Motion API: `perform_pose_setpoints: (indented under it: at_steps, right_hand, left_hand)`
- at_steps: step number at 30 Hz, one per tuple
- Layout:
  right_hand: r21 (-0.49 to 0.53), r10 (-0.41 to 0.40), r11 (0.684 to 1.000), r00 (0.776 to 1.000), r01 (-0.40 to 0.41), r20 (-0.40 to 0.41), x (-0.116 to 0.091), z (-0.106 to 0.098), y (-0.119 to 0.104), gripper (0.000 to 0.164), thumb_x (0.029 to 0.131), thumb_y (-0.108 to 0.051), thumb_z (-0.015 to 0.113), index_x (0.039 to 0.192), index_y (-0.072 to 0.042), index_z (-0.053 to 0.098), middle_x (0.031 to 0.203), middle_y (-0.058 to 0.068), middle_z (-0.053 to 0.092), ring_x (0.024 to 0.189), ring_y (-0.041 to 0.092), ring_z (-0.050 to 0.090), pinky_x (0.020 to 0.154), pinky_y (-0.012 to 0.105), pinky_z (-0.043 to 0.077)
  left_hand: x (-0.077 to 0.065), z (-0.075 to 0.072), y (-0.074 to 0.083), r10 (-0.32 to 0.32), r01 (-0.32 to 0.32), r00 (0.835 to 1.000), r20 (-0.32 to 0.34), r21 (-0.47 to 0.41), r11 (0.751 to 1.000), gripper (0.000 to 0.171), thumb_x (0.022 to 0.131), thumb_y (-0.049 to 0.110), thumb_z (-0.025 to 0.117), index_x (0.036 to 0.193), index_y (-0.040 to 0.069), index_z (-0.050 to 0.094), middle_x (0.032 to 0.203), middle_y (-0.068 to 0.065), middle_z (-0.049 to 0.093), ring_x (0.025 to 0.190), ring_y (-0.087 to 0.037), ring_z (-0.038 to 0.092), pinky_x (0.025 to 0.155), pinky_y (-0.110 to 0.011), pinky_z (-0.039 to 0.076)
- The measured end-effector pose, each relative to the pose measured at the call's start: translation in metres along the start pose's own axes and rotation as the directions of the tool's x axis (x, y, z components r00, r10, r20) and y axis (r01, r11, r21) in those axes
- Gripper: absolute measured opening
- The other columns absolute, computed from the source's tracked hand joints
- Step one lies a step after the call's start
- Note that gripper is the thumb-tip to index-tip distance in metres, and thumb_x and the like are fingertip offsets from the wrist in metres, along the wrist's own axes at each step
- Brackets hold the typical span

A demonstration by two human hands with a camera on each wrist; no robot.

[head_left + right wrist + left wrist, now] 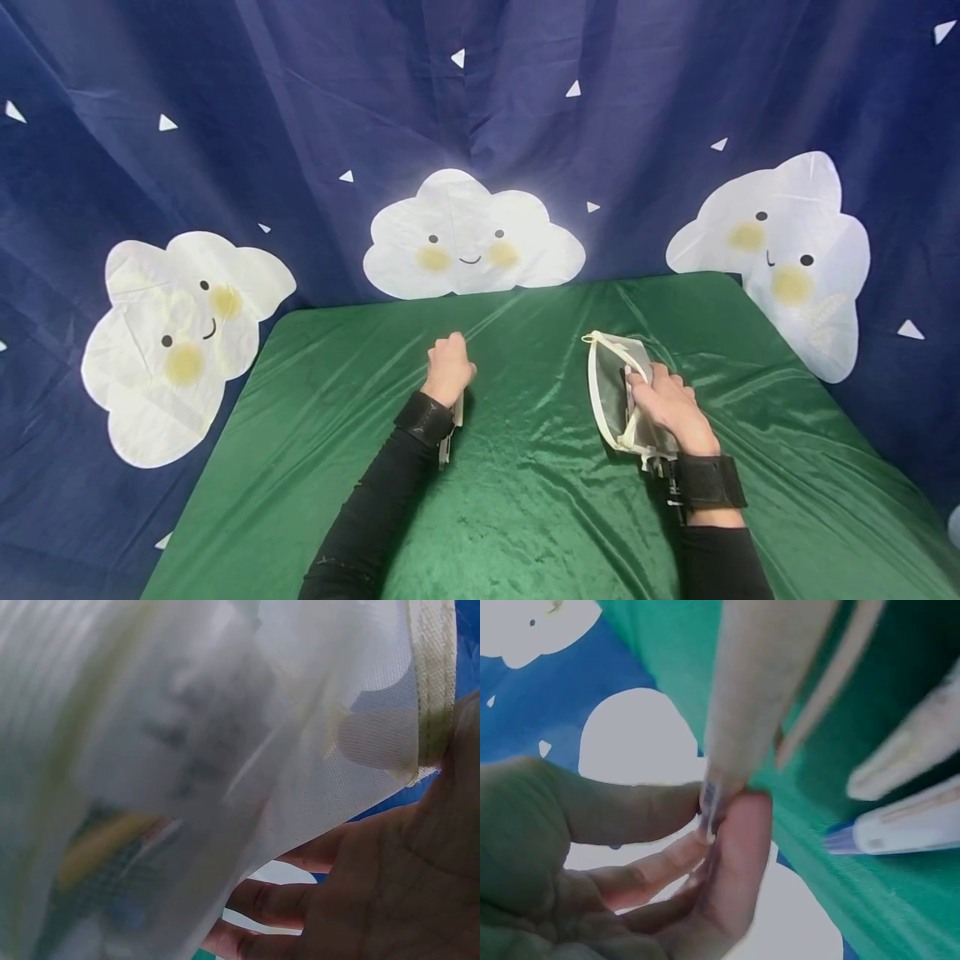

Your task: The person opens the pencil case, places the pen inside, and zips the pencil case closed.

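Observation:
My left hand (447, 371) is over the middle of the table. In the left wrist view its thumb and fingertips pinch the narrow end of a slim, pale pen-like object (754, 690), blurred near the camera. A white pen with a blue-violet tip (911, 825) and another pale stick (915, 742) show beside it, apart from the fingertips. To the right, my right hand (667, 408) grips a translucent mesh zip pouch (611, 383) with cream edging, its mouth spread open. Through the mesh appear a yellow strip (105, 847) and blurred dark print; other contents are unclear.
A green velvety cloth (525, 500) with wrinkles covers the table. Behind and around it hangs a dark blue curtain (315, 100) printed with smiling white clouds (465, 208) and small white triangles.

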State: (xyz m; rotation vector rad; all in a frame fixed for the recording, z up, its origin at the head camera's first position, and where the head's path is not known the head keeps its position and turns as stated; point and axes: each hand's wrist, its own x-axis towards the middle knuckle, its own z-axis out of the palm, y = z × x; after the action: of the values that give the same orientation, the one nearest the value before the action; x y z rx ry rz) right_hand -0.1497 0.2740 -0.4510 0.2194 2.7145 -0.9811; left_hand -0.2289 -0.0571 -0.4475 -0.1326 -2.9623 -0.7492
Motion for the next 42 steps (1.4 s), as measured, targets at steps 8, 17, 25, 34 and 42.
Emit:
perform_pose_setpoints:
  at_steps: [8,17,25,34,42]
  right_hand:
    - [-0.005,0.002,1.000,1.000,-0.002,-0.001,0.001,0.000,-0.001,0.076,0.105,-0.050,0.030,0.153,0.009,0.023,0.145,0.044,0.034,0.129,0.065,0.034,0.099,0.071,0.038]
    - [-0.001,0.020,1.000,1.000,-0.020,0.000,0.001,0.000,-0.002,0.076,0.105,-0.049,0.031,0.153,0.009,0.023,0.145,0.045,0.034,0.130,0.066,0.032,0.101,0.071,0.036]
    - [-0.002,0.021,1.000,1.000,-0.021,-0.004,0.002,0.002,-0.001,0.077,0.105,-0.050,0.029,0.154,0.009,0.022,0.146,0.045,0.033,0.130,0.065,0.031,0.103,0.072,0.034]
    - [-0.005,0.017,1.000,1.000,-0.017,-0.011,0.001,0.004,0.000,0.077,0.105,-0.052,0.029,0.152,0.009,0.024,0.144,0.045,0.034,0.130,0.065,0.032,0.103,0.072,0.034]
    - [-0.004,0.010,1.000,1.000,-0.011,-0.012,0.000,0.002,-0.002,0.075,0.105,-0.050,0.030,0.151,0.009,0.026,0.143,0.045,0.035,0.128,0.065,0.034,0.101,0.071,0.036]
  left_hand:
    - [0.006,-0.016,0.006,-0.046,0.040,0.994,-0.100,-0.070,0.997,0.029,0.090,0.000,0.062,0.118,0.001,0.068,0.107,-0.020,0.072,0.099,-0.038,0.069,0.080,-0.048,0.057]
    - [0.012,-0.024,0.011,-0.082,0.034,0.977,-0.196,-0.238,0.971,0.037,0.098,0.011,0.062,0.135,0.009,0.064,0.120,-0.017,0.071,0.112,-0.037,0.067,0.096,-0.053,0.053]
    - [0.016,-0.016,0.021,-0.130,0.008,0.953,-0.275,-0.404,0.915,0.037,0.097,0.014,0.068,0.133,0.010,0.064,0.106,-0.013,0.074,0.106,-0.036,0.066,0.095,-0.052,0.046]
    - [0.013,0.005,0.034,-0.206,0.026,0.947,-0.247,-0.579,0.815,0.032,0.093,0.013,0.073,0.124,0.009,0.064,0.101,-0.014,0.075,0.081,-0.029,0.076,0.075,-0.035,0.062]
    - [0.014,0.028,0.047,-0.230,0.023,0.957,-0.179,-0.738,0.674,0.032,0.094,0.009,0.072,0.123,0.006,0.061,0.101,-0.020,0.069,0.074,-0.031,0.075,0.052,-0.028,0.060]
